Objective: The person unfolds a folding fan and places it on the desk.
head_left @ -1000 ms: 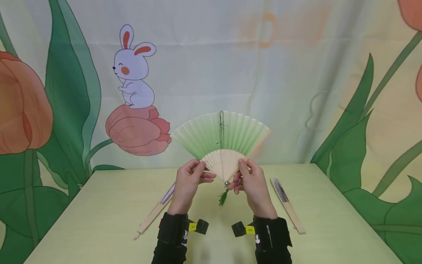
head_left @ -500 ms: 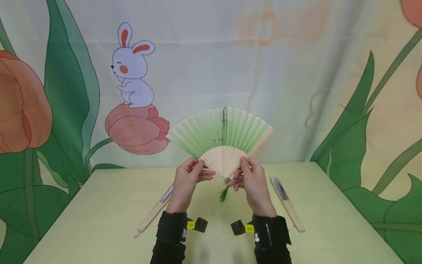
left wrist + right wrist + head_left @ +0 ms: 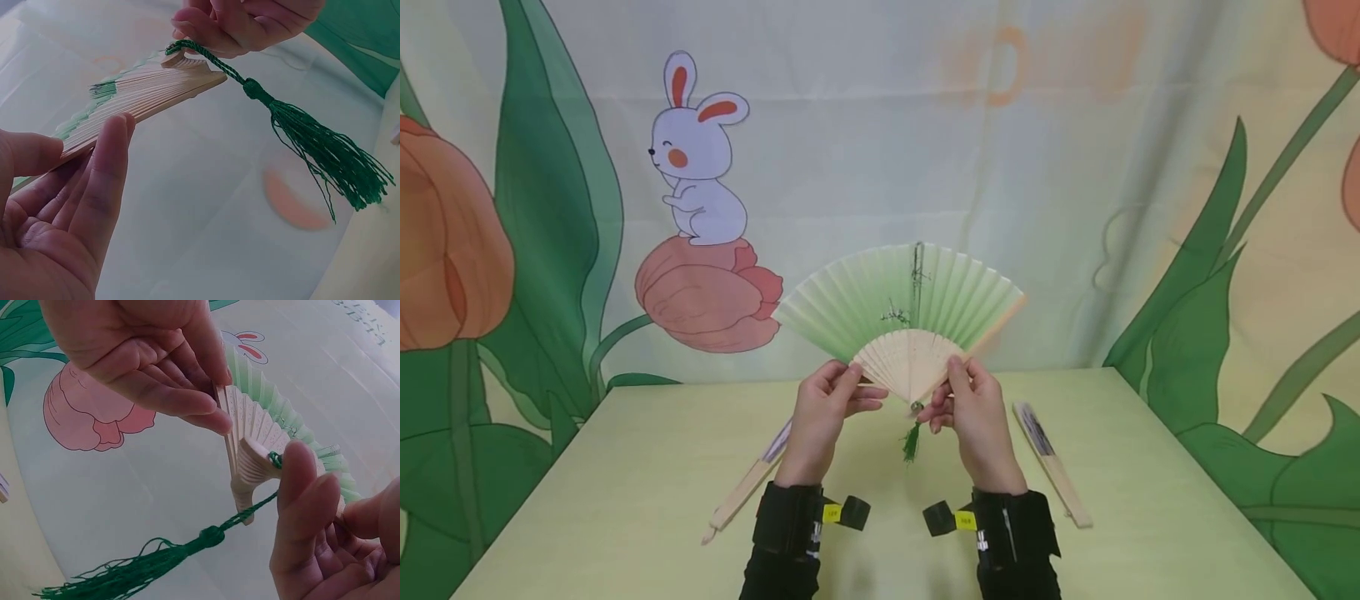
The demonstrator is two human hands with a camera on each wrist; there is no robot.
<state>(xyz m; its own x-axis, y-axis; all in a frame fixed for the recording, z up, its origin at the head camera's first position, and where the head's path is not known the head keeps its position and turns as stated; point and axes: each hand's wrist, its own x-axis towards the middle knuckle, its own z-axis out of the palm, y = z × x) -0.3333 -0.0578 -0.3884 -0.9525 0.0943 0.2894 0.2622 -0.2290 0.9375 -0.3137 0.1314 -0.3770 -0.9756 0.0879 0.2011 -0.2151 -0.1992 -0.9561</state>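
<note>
Spread wide above the table is a green folding fan point(image 3: 880, 300) with pale wooden ribs and a dark ink drawing. My left hand point(image 3: 822, 417) pinches its left outer rib between thumb and fingers. On the other side, my right hand point(image 3: 977, 421) pinches the right outer rib near the pivot. A green tassel point(image 3: 325, 150) hangs by a braided cord from the pivot end. In the right wrist view the ribs point(image 3: 250, 419) fan out between both hands, and the left fingers lie along the edge rib.
A folded fan point(image 3: 748, 487) lies on the table at the left, partly hidden behind the left hand. Another folded fan point(image 3: 1052, 467) lies at the right. The pale yellow table point(image 3: 647, 467) ends at a printed curtain point(image 3: 865, 125) behind it.
The fan has spread slightly wider, its left edge shifting left and its right edge a little right. Both hands keep their hold on the outer ribs.
</note>
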